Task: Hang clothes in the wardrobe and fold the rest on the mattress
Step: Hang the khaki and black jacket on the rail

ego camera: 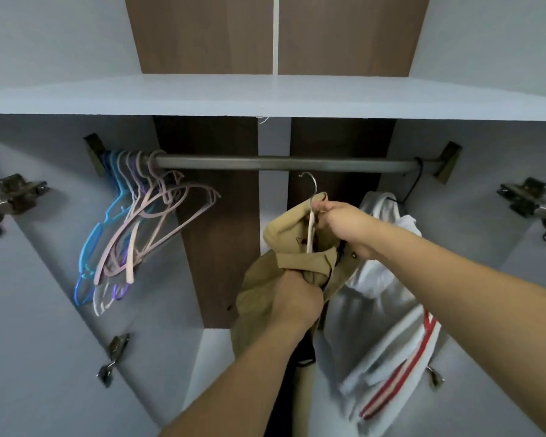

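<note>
Left hand [297,302]: fingers curled, gripping tan shirt [259,298] below rail [281,163]. Right hand [344,223]: fingers pinching hanger [310,216] under rail. White garment [382,279] hangs right.

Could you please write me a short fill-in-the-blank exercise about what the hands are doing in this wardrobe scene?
1. The right hand grips the metal-hooked hanger carrying the tan ____.
2. The hanger's hook sits just ____ the dark metal rail, not yet on it.
3. The bunch of empty pastel plastic hangers hangs at the rail's ____ end.
4. The white garment with red stripes hangs to the ____ of the tan shirt, which the left hand holds.

Missing words: shirt; below; left; right
</note>
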The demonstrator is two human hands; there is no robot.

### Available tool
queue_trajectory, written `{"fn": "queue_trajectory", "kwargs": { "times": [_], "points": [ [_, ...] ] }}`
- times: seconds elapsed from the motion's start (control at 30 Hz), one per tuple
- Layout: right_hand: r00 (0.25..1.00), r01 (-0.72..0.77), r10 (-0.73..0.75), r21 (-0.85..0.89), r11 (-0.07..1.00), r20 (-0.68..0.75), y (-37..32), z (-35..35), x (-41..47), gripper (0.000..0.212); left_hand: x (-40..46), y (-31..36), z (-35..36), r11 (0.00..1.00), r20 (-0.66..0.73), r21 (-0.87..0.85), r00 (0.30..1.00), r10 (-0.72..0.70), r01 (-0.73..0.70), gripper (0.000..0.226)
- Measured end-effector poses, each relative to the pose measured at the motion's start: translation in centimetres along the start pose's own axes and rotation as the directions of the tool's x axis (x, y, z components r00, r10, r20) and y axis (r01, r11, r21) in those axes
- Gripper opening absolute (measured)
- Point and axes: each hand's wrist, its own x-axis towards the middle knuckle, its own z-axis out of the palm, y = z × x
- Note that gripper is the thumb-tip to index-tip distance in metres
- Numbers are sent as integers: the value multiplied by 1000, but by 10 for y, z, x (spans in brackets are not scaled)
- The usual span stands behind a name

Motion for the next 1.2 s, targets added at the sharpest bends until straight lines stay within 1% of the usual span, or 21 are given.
{"fn": "queue_trajectory", "kwargs": {
  "times": [0.07,0.13,0.17,0.23,0.3,0.33,0.4,0.43,0.47,0.53,0.57,0.63,0.7,0.73,0.77,0.87,1.0,1.03,1.1,1.13,1.2],
  "points": [
    [1000,3,-3,-49,999,8,4,-17,16,53,19,5,19,997,-32,60,999,44,-42,27],
    [998,65,-63,-71,995,21,7,-32,30,53,35,10,34,983,-65,152,992,110,-99,34],
    [994,112,-112,-89,990,8,7,-38,38,49,42,13,40,971,-76,201,986,146,-128,37],
    [973,208,-221,-169,963,-64,5,-51,54,34,51,18,51,945,-78,278,977,201,-172,40],
    [933,272,-314,-222,936,-178,3,-62,67,25,59,24,60,942,-65,276,973,219,-194,42],
    [907,308,-353,-211,928,-229,2,-68,73,26,63,27,63,949,-53,246,974,219,-199,43],
    [852,368,-419,-212,906,-315,0,-79,80,37,69,33,70,959,-41,192,975,221,-209,43],
    [828,369,-441,-256,894,-347,-1,-85,82,42,73,36,74,961,-47,173,973,226,-215,44],
    [804,347,-463,-338,875,-373,-1,-92,84,46,77,38,78,963,-55,162,972,228,-217,43],
    [768,252,-484,-496,831,-421,-3,-107,89,48,83,45,90,971,-57,148,978,200,-190,39],
    [766,197,-455,-508,838,-454,-4,-115,91,47,87,50,97,979,-57,123,984,168,-160,37],
    [782,130,-348,-410,903,-517,-5,-127,96,44,94,60,112,995,-64,36,993,98,-96,30],
    [790,102,-267,-312,945,-552,-5,-133,102,42,98,68,129,998,-61,-45,997,46,-49,14],
    [799,99,-254,-298,949,-545,-5,-134,104,41,98,70,137,997,-55,-62,998,33,-36,11],
    [812,95,-255,-312,945,-524,-4,-134,105,41,97,70,145,997,-48,-75,999,23,-27,14],
    [848,93,-286,-406,909,-446,3,-135,104,45,94,63,161,994,-51,-105,999,2,-8,17],
    [868,107,-317,-481,870,-382,18,-145,99,39,98,64,182,996,-75,-92,997,17,-24,15],
    [878,112,-318,-492,863,-358,21,-147,97,39,97,67,187,996,-62,-79,998,31,-36,14],
    [889,117,-318,-505,855,-331,27,-148,92,40,96,72,196,998,24,-27,998,50,-49,23],
    [890,122,-321,-508,852,-325,31,-148,92,38,97,72,198,999,73,11,996,49,-50,28],
    [891,125,-323,-509,851,-320,40,-149,90,32,103,73,195,999,129,45,991,22,-28,29]
  ]
}}
